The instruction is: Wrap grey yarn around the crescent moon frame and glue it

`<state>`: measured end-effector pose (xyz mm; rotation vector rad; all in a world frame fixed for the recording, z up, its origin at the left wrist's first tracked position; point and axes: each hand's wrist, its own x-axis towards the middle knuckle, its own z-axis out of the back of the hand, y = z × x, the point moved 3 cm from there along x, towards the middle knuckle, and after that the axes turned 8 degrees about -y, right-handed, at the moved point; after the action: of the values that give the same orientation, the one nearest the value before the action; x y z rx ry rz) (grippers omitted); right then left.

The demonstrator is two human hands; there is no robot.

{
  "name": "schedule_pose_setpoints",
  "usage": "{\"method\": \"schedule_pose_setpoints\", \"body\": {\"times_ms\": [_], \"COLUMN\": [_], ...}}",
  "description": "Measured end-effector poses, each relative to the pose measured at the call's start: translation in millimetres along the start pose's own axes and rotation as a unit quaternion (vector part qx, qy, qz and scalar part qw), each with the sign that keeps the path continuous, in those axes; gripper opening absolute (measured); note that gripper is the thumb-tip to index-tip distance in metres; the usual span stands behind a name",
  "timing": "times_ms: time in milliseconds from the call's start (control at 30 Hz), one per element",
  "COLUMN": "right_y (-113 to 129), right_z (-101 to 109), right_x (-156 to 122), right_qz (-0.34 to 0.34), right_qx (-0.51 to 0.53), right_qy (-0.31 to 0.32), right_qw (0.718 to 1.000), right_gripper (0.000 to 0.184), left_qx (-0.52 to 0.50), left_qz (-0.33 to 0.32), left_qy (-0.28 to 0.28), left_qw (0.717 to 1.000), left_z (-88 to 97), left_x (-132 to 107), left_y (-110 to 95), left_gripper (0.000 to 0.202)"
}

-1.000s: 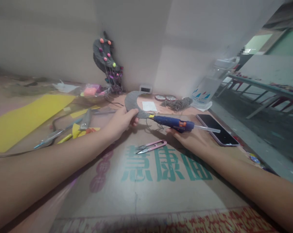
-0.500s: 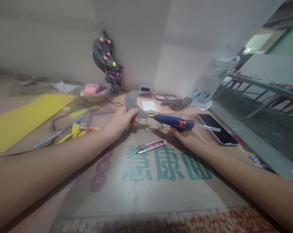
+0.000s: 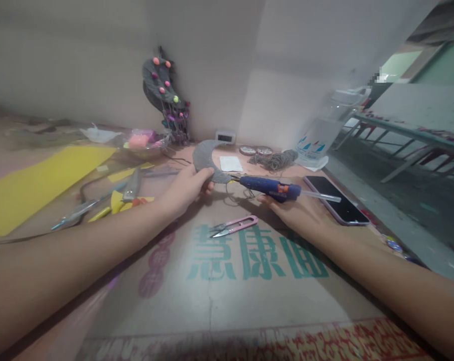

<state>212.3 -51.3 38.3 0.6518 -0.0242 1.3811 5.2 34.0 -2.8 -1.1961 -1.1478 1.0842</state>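
Note:
My left hand grips a grey yarn-wrapped crescent moon near its lower end, thumb on the front face. A blue hot glue gun is in my right hand, with a clear glue stick poking out of its back. The gun's nozzle is at the crescent's lower tip; whether it touches cannot be made out. Loose grey yarn hangs below that tip. Under both hands, pink thread snips lie on the printed cardboard.
Behind stand a finished crescent with pompoms, a small digital clock and a water bottle. Grey yarn and a phone lie right. Yellow sheet, box cutter and bagged clay-like pieces are left.
The glue gun's nozzle has shifted very slightly at the crescent's lower tip. Otherwise both hands and the surrounding objects look nearly the same.

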Motion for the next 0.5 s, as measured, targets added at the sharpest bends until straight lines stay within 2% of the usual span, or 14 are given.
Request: {"method": "schedule_pose_setpoints", "body": {"times_ms": [67, 167, 500], "right_y": [1.8, 6.6, 4.0], "right_z": [1.2, 3.8, 4.2], "right_x": [0.4, 0.5, -0.4], "right_qz": [-0.036, -0.05, -0.03], "right_qx": [-0.025, -0.034, -0.025], "right_qy": [0.015, 0.016, 0.014], "right_qw": [0.999, 0.998, 0.999], "right_gripper": [0.013, 0.011, 0.017], "left_qx": [0.0, 0.001, 0.003], "left_qz": [-0.002, -0.001, -0.015], "left_qy": [0.004, 0.003, 0.013], "left_qw": [1.0, 1.0, 1.0], "left_z": [-0.2, -0.6, 0.2], "left_x": [-0.5, -1.0, 0.8], "left_y": [-0.2, -0.5, 0.0], "left_gripper": [0.016, 0.015, 0.015]}}
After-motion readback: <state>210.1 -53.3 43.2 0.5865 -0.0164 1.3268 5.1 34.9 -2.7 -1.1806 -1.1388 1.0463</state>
